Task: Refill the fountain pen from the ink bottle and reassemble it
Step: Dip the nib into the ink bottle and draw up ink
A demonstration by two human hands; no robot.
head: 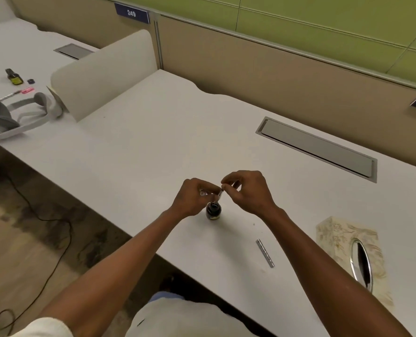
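Both hands, left (191, 198) and right (247, 190), pinch the pen section (219, 195), each grip grasping it, tip in the ink bottle (213, 210) on the table (153, 147).

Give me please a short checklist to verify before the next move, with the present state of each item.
1. Ink bottle upright on the desk: ok.
2. Bottle open, pen section tip at its mouth: ok.
3. Right hand pinches the upper end of the section: ok.
4. Left hand steadies the section near the bottle: ok, though its exact grip is partly hidden.
5. Ink drawn up into the pen: cannot tell.
6. Silver pen barrel lying within reach on the desk, beside the tissue box: ok.
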